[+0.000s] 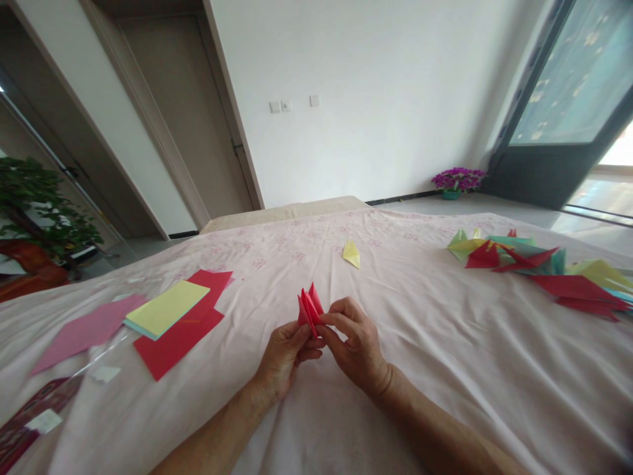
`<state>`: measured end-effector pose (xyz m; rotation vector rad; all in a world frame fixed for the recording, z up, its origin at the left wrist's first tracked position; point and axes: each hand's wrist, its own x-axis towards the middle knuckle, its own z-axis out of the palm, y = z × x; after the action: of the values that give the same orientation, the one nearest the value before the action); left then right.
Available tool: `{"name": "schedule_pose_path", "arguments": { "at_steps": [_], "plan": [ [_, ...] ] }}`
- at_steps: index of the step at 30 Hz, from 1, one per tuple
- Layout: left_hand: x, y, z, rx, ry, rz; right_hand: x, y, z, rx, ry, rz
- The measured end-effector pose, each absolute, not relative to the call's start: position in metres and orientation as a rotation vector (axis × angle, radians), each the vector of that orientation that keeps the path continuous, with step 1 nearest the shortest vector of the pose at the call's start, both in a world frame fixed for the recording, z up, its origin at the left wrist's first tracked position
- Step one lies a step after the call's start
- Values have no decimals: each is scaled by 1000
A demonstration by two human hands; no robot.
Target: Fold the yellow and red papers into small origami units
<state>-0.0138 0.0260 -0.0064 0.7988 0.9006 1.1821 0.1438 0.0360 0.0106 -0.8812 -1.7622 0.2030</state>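
A red folded paper piece with several pointed, layered flaps stands upright between my two hands, just above the cloth. My left hand pinches its lower left side between thumb and fingers. On its lower right edge, the thumb and index finger of my right hand are closed. The fingers partly hide the base of the fold. Beyond my hands a small yellow folded paper piece lies by itself on the cloth.
Stacked yellow sheets, red sheets and a pink sheet lie at left. A plastic-wrapped packet is at the lower left. Several folded paper figures pile up at right. A wrinkled pale pink cloth covers the surface.
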Motion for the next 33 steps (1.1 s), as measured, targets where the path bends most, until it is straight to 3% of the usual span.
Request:
{"name": "schedule_pose_path", "arguments": {
  "at_steps": [14, 33],
  "plan": [
    [-21, 31, -5, 705, 868, 1133, 148, 34, 17, -816, -1780, 484],
    [-15, 26, -4, 727, 941, 1198, 147, 37, 12, -931, -1695, 567]
  ]
}}
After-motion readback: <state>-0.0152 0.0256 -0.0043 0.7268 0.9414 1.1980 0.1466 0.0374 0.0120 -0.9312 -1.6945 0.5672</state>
